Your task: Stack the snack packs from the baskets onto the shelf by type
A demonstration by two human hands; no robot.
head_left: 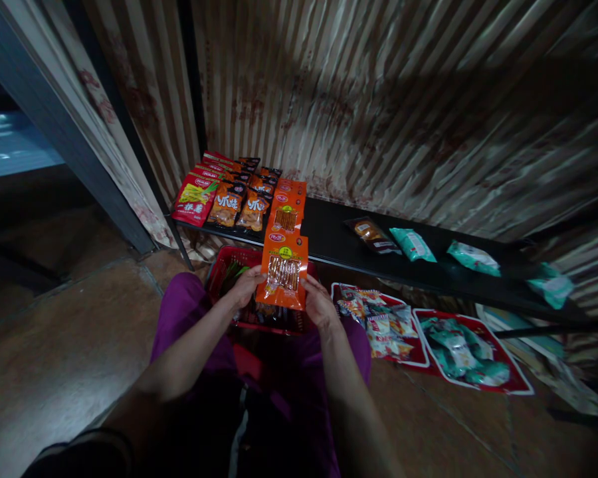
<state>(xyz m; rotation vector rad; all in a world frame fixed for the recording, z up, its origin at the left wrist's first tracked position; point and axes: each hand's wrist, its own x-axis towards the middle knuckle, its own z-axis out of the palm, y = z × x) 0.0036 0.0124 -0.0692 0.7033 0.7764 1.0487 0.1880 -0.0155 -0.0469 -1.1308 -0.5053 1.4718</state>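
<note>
Both hands hold one orange snack packet with a clear window, raised over a red basket. My left hand pinches its left edge and my right hand grips its right edge. Just beyond, several more orange packets lie in a row on a low black shelf. My knees in purple trousers frame the basket.
Red and dark snack packets crowd the shelf's left end; a brown packet and teal packets lie to the right. Red trays of snacks sit on the tiled floor under the shelf. A corrugated wall stands behind.
</note>
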